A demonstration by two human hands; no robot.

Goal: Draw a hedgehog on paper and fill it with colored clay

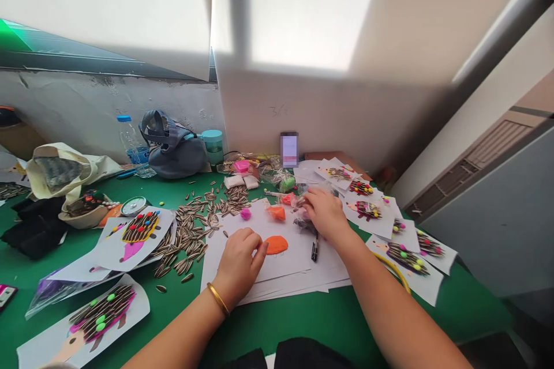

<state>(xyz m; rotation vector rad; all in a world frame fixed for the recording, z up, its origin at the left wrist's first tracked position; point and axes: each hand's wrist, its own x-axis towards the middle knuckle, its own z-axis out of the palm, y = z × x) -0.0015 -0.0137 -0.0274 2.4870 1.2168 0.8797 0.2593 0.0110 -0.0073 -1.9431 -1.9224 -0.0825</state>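
Orange modelling clay (276, 245) lies pressed into a flat, rounded patch on a stack of white paper (277, 274), with a rougher orange lump (276, 213) above it and a small pink clay ball (245, 214) to the left. The left hand (239, 265) rests on the paper just beside the patch, its grip loosely curled and holding nothing visible; a gold bangle (217, 298) circles that wrist. The right hand (325, 213) presses down on crumpled clear plastic bags (305, 210), but its fingers hide whether that grip has closed on anything. A black marker (314, 248) lies just below the right hand.

Glossy striped sunflower seeds (190, 230) spill across the green bench (277, 323) left of the paper. Around them lie paper hedgehog sheets (138, 236) with seed spines and bright pom-poms. More sheets (407, 256) fan out on the right, partly over a yellow hoop (392, 271). Green clay (287, 184) sits in a bag further back. Along the wall stand a ribbed plastic water bottle (130, 138) with a blue cap, a soft grey bag (173, 150), a teal cup (212, 147) and an upright phone (288, 150), its screen blurred. No label or writing can be read on any of them.
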